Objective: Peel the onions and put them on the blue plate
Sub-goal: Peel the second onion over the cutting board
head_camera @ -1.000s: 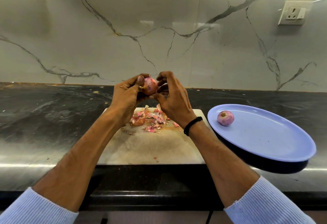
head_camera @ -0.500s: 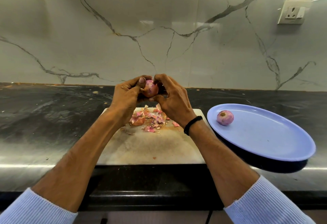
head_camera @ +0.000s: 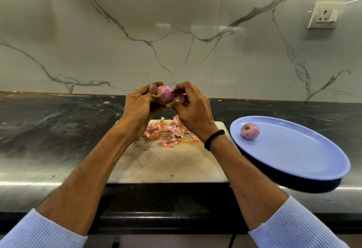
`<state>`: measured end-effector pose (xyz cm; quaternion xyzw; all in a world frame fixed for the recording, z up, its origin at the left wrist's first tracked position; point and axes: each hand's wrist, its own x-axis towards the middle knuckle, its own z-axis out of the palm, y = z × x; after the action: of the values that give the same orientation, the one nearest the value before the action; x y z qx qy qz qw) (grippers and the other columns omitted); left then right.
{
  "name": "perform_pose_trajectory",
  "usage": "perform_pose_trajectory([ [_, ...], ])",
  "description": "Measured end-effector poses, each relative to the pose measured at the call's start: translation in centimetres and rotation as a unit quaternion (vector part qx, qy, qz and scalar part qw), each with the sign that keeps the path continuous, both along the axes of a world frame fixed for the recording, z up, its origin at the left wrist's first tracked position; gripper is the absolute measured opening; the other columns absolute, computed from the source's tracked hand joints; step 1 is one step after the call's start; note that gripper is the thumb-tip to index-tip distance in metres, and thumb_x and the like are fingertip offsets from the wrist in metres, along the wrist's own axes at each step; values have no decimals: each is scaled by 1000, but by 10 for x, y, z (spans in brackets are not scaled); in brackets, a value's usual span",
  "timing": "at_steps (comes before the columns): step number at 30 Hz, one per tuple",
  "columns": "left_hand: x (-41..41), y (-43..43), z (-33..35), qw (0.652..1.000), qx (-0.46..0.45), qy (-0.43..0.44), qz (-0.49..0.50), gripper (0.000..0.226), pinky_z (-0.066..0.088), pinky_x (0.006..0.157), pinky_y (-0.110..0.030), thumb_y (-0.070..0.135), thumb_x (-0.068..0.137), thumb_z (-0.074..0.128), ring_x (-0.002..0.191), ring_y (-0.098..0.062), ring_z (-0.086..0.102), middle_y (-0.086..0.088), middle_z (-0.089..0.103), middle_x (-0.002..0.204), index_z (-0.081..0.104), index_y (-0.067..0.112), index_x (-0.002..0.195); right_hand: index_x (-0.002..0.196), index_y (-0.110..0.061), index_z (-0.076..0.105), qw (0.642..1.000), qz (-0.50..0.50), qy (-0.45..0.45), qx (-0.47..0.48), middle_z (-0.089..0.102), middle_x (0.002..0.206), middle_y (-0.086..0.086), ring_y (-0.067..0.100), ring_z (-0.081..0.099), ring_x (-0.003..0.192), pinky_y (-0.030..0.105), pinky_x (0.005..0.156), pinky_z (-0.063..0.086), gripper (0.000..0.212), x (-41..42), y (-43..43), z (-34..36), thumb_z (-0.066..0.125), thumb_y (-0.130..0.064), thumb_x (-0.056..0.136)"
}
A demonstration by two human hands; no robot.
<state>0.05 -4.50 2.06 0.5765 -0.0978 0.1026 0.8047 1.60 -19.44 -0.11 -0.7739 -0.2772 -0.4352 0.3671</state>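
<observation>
Pink-purple and partly stripped, the onion (head_camera: 165,94) is held up in both hands above the far edge of the cutting board (head_camera: 166,166), with brownish dry skin clinging to its lower side. The left hand (head_camera: 140,106) grips it, thumb across the top and fingers curled round the far side. The right hand (head_camera: 193,110) meets it from the other side, its fingertips pinching a glossy flap of skin (head_camera: 178,98) that stands off the bulb (whether the flap is fully torn free cannot be told).

Below the hands, a heap of pink and tan peel scraps (head_camera: 168,132) lies on the far half of the pale, stained board; the near half carries only a few flecks. The board sits on a dark, veined stone countertop (head_camera: 58,126), its front edge flush with the counter's lip.

Just right of the board rests the blue plate (head_camera: 293,155), its near rim jutting past the counter edge. One peeled onion (head_camera: 250,131) sits on the plate's far left part, cut end up.

A black wristband (head_camera: 213,139) circles the right wrist, and ribbed light-blue sleeves (head_camera: 39,230) are pushed up both forearms. On the grey-veined marble backsplash (head_camera: 137,32), upper right, is a white wall socket (head_camera: 325,15) with a switch; any marking on it is too small to read.
</observation>
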Motion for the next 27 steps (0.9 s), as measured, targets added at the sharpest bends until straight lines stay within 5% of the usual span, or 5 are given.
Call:
perform_pose_trajectory([
  [4,-2,3,1,999,10,7,-36,30,59,77,-28,30,99,53,90,-20,73,-14,71,109,67,9,115,102,-8,65,999,10,33,36,69,97,2,11,65,88,20,80,55,23,-1,-3,1,76,-14,83],
  [11,-1,3,-1,999,26,11,-43,33,60,80,-30,9,101,50,100,-26,70,-14,63,124,58,5,133,97,-7,70,993,23,80,78,71,90,3,12,69,82,30,74,60,9,0,-5,3,69,-6,88],
  [15,-6,2,2,998,2,21,-58,28,59,78,-30,8,103,41,99,-28,69,-15,65,119,64,10,119,92,-8,68,995,-20,83,60,68,85,-3,13,66,80,30,73,58,4,0,-7,1,66,-5,89],
  [19,-5,3,1,999,-1,37,-38,28,57,91,-36,8,104,38,105,-30,66,-17,67,118,63,11,117,89,-7,65,996,-60,55,41,68,84,3,17,63,78,32,71,55,5,0,-9,1,64,-2,88],
  [27,-4,4,0,999,6,13,-52,29,56,93,-34,10,105,37,110,-24,66,-8,74,108,65,14,111,121,-8,56,999,-5,37,10,52,122,11,18,56,105,14,86,46,50,2,-3,1,79,-11,77],
])
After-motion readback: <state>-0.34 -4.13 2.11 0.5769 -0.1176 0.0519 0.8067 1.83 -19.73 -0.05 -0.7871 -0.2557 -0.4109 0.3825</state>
